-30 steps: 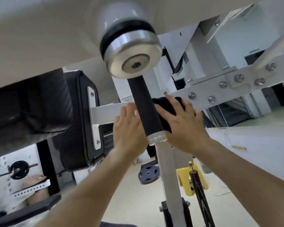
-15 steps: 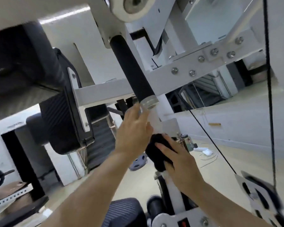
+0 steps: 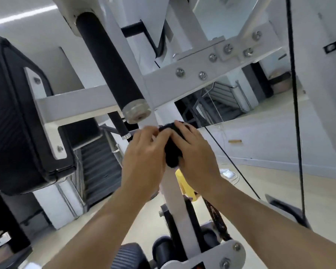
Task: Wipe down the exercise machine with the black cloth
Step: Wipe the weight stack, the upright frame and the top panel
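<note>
The black cloth (image 3: 172,150) is bunched against the white upright post (image 3: 174,193) of the exercise machine, just below the black foam handle (image 3: 109,61). My right hand (image 3: 196,156) grips the cloth from the right, fingers curled over its top. My left hand (image 3: 144,158) holds the post from the left, its fingertips touching the cloth's upper edge. Part of the cloth is hidden between the two hands.
A black padded rest (image 3: 17,117) hangs at the left on a white crossbar (image 3: 76,103). A bolted white bracket (image 3: 206,68) runs to the right. Black cables (image 3: 296,113) hang at the right. A yellow part (image 3: 184,183) and a spring (image 3: 214,214) sit behind the post.
Both hands dropped from the black foam handle to the white post, then rose a little up it with the cloth. The camera view tilted down.
</note>
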`<move>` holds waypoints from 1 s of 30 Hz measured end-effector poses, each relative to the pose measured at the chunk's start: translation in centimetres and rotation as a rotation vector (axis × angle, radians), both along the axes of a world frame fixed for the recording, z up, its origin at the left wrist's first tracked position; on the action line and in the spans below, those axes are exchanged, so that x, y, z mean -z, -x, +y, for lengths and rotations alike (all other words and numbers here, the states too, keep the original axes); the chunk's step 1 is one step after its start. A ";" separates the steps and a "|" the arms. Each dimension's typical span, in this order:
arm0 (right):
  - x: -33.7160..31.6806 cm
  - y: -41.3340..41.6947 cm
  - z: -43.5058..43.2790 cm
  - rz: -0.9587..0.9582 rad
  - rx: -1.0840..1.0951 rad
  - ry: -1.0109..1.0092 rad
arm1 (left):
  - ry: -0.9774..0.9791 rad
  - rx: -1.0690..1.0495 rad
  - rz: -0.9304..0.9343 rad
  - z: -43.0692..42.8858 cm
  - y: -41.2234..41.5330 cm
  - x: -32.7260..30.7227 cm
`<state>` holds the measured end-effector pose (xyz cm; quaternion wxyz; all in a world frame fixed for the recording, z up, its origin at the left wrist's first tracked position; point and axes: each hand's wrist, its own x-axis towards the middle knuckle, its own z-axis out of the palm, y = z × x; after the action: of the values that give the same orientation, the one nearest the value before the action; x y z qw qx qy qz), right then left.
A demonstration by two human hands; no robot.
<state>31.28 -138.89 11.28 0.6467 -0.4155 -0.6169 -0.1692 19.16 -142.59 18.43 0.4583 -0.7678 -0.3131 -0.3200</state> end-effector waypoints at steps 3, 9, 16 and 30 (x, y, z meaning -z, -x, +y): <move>0.5 0.8 1.4 -0.004 -0.036 0.002 | -0.053 -0.089 0.155 0.6 -1.5 -1.3; 7.0 -1.1 -0.7 -0.167 -0.029 -0.014 | 0.091 -0.096 0.354 0.4 0.0 5.2; 8.8 1.5 -2.6 -0.101 -0.136 0.033 | 0.347 0.107 -0.464 -1.7 2.9 8.6; 14.2 1.7 -3.7 -0.323 0.051 -0.119 | 0.235 -0.242 -0.005 -4.2 5.8 15.5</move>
<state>29.61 -142.55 -2.95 0.5582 -0.3592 -0.6909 -0.2864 13.33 -146.76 2.89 0.3999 -0.7720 -0.4395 -0.2255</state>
